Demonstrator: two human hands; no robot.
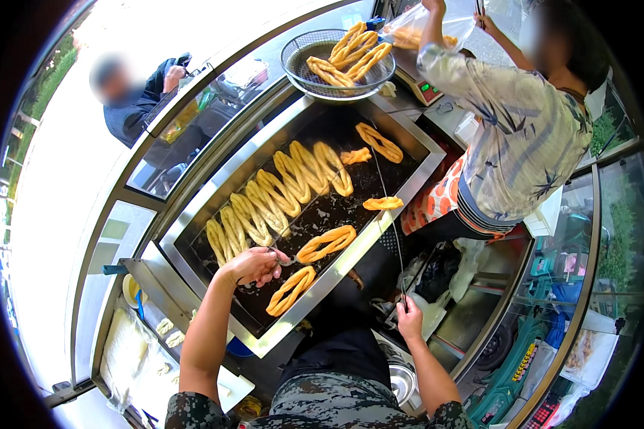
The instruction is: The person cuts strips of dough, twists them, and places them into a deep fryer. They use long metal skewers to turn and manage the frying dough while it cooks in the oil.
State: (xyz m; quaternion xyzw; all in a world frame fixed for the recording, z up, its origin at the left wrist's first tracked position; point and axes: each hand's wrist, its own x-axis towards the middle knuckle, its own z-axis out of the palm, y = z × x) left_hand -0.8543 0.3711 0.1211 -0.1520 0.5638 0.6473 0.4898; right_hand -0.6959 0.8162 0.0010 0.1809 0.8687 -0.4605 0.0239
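Note:
My left hand (258, 265) is over the near left part of a rectangular fryer (255, 343) of dark oil, its fingers closed on a small metal tool (288, 261) whose kind is unclear. Two golden fried dough sticks (327, 244) float beside that hand. My right hand (409, 317) grips the dark handle of a long thin metal utensil (398, 249) that reaches up across the fryer's right rim. A short browned dough piece (383, 204) lies by the utensil at that rim. Several pale dough sticks (255, 217) float in a row along the far side.
A wire strainer basket (290, 61) of fried dough sticks stands beyond the fryer. At right, a co-worker (507, 128) handles a clear plastic bag (445, 21) near a scale (428, 92). Another person (134, 107) is outside the glass. Raw dough pieces (174, 338) lie at lower left.

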